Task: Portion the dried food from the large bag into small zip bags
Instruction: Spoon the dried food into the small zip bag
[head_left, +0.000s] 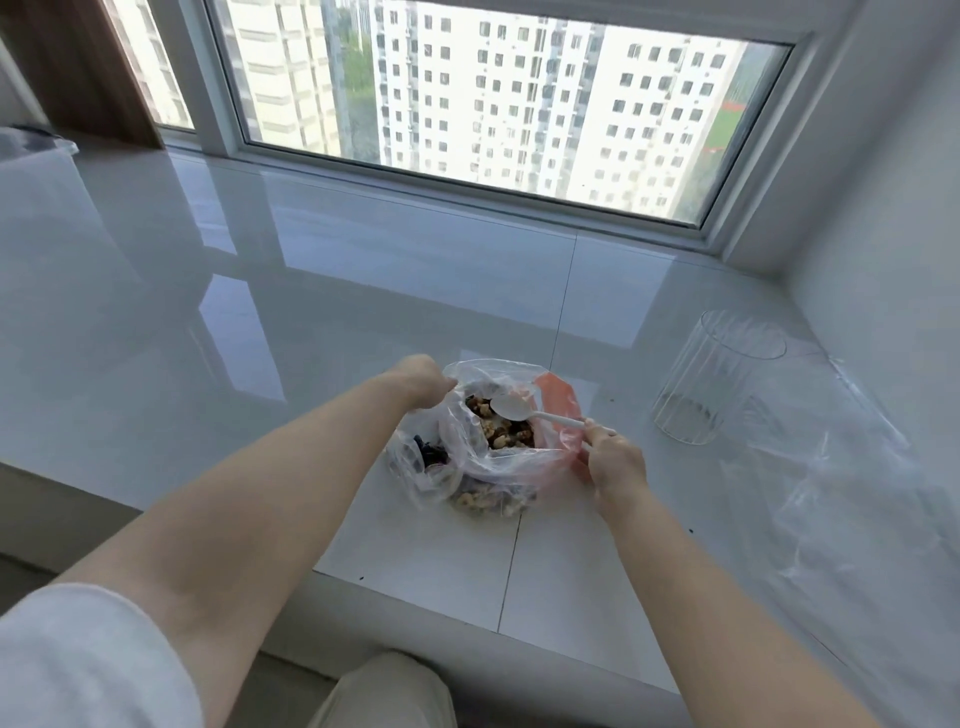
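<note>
Large bag (483, 457): clear plastic with an orange-red panel on its right side, mouth open upward, sitting on the white tiled sill (208, 312) close to the front edge, about midway along it. Inside: dried food (501, 428), light brown pieces heaped at the centre, some dark pieces low on the left. More of the brown pieces show through the plastic at the bag's front.

Left hand (423, 379): fingers curled, gripping the bag's rim at its far left and holding the mouth open.

Right hand (610, 457): closed round the handle of a white plastic spoon (524, 410); spoon bowl is above the food at the bag mouth, with no food visible in it.

Right of the bag, well apart: clear glass jar (719, 376), tilted. Just beside it, toward the sill's right end, a pile of clear plastic bags (831, 493); cannot tell whether these have zips.

Window (493, 93) runs along the sill's back edge.
</note>
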